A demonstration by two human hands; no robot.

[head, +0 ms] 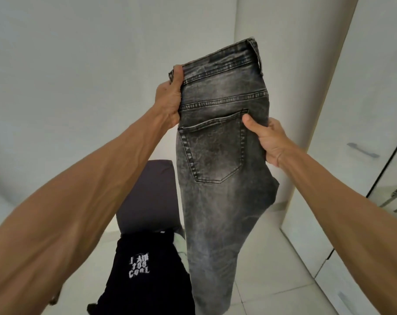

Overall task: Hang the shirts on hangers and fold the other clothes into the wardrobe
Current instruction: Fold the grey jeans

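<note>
A pair of grey washed jeans (220, 155) hangs lengthwise in front of me, folded leg on leg, back pocket facing me and waistband at the top. My left hand (169, 98) grips the left edge just under the waistband. My right hand (269, 139) pinches the right edge beside the pocket, thumb on the front. The legs drop past the bottom of the frame. Below, a black shirt (139, 267) with white lettering lies on a dark grey seat (149, 196).
White wardrobe doors (363, 110) stand at the right, one with a metal handle (363, 150). A mirrored panel is at the far right edge. A white wall fills the back and left. Pale floor tiles (272, 269) lie below.
</note>
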